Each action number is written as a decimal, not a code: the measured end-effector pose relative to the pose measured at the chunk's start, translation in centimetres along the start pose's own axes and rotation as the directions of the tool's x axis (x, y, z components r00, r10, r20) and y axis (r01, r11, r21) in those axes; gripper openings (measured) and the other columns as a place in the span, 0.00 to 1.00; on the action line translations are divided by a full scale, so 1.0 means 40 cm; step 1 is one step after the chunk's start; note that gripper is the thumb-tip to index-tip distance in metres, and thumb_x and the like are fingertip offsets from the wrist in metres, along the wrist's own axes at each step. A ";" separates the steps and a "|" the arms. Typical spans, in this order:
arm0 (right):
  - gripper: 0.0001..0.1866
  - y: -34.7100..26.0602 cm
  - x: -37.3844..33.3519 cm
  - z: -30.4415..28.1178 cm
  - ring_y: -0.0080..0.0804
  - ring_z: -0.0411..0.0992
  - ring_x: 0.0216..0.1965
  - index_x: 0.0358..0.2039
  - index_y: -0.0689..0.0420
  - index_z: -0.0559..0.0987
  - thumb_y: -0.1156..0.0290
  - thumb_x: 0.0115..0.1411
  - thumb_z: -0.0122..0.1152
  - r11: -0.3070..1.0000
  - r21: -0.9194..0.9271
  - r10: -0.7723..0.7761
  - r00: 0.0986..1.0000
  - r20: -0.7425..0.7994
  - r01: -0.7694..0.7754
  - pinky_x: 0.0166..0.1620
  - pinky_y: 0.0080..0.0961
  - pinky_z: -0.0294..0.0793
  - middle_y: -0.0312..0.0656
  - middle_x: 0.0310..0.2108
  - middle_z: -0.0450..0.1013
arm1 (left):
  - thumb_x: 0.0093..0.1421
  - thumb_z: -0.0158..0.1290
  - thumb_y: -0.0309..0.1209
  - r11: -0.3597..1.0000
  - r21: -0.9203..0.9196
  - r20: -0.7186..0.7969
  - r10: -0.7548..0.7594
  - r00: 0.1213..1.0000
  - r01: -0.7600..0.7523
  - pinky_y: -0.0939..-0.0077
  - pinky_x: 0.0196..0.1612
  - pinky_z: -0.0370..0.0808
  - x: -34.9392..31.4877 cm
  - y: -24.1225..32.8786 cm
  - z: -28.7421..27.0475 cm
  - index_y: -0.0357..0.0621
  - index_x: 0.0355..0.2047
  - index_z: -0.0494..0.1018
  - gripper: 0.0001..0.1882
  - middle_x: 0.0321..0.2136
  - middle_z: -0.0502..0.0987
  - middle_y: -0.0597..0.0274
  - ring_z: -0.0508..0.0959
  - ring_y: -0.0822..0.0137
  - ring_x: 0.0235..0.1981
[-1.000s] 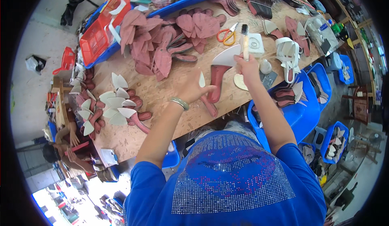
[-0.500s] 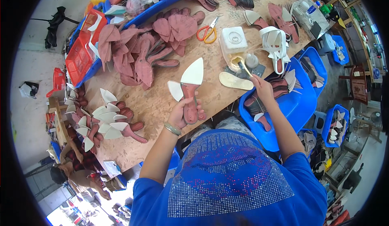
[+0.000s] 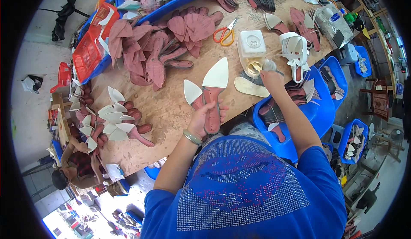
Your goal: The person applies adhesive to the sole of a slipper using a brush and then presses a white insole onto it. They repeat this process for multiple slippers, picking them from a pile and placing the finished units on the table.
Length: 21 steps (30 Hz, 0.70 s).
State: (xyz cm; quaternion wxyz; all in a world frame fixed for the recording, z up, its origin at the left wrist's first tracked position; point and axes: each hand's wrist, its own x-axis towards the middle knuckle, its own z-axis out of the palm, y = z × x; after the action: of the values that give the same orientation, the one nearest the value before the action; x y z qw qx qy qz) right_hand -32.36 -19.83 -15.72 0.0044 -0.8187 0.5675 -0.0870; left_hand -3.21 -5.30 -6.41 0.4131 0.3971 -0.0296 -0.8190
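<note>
My left hand (image 3: 201,121) is closed round two pinkish-red shoe insoles with white pointed ends. The front insole (image 3: 212,110) overlaps the rear insole (image 3: 193,92), whose white end fans out to the left. At the mouth of a plastic glue container (image 3: 248,73), my right hand (image 3: 271,80) is closed on a thin brush; the fingers hide most of it. A white block with a round recess (image 3: 252,43) adjoins the container. Just below it, a cream sole-shaped piece (image 3: 250,87) lies on the table.
Orange-handled scissors (image 3: 224,36) lie behind. Pink insoles (image 3: 156,63) are piled at left centre, and white-tipped ones (image 3: 115,121) at the left edge. White strips (image 3: 295,46) sit to the right. Blue bins (image 3: 317,106) stand beside the table. Another person (image 3: 81,166) is at lower left.
My right hand has moved to the container's mouth, bringing the brush down there. My left hand has shifted slightly right with the insoles, and the rear one now shows more of itself.
</note>
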 end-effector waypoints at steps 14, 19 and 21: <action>0.08 -0.025 -0.164 -0.067 0.42 0.76 0.21 0.31 0.49 0.82 0.63 0.59 0.58 0.984 0.135 0.111 0.993 0.043 -0.116 0.24 0.36 0.75 0.44 0.22 0.75 | 0.63 0.46 0.30 1.000 0.018 -0.030 -0.009 1.000 0.010 0.61 0.43 0.79 -0.009 0.014 0.040 0.38 0.52 0.65 0.18 0.33 0.75 0.57 0.78 0.63 0.34; 0.10 -0.185 -0.147 -0.191 0.39 0.73 0.21 0.38 0.48 0.83 0.66 0.54 0.65 0.731 0.683 0.089 0.989 -0.118 0.016 0.24 0.32 0.72 0.39 0.20 0.73 | 0.63 0.46 0.31 1.000 -0.023 -0.002 -0.002 1.000 0.002 0.60 0.43 0.79 -0.022 0.012 0.022 0.36 0.52 0.65 0.18 0.33 0.75 0.57 0.78 0.61 0.33; 0.09 -0.228 -0.126 -0.245 0.39 0.73 0.23 0.38 0.52 0.83 0.67 0.55 0.64 0.830 0.505 -0.205 0.972 -0.117 0.236 0.26 0.32 0.71 0.41 0.21 0.73 | 0.62 0.46 0.30 0.999 -0.040 -0.004 -0.011 1.000 0.011 0.62 0.41 0.79 -0.032 0.011 0.030 0.36 0.52 0.65 0.19 0.31 0.74 0.58 0.77 0.63 0.30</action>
State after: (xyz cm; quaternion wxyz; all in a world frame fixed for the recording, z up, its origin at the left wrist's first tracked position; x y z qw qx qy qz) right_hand -27.07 -10.99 -5.80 0.1968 -0.8446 0.4251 -0.2592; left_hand -3.31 -5.02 -4.63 0.4166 0.3906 -0.0101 -0.8208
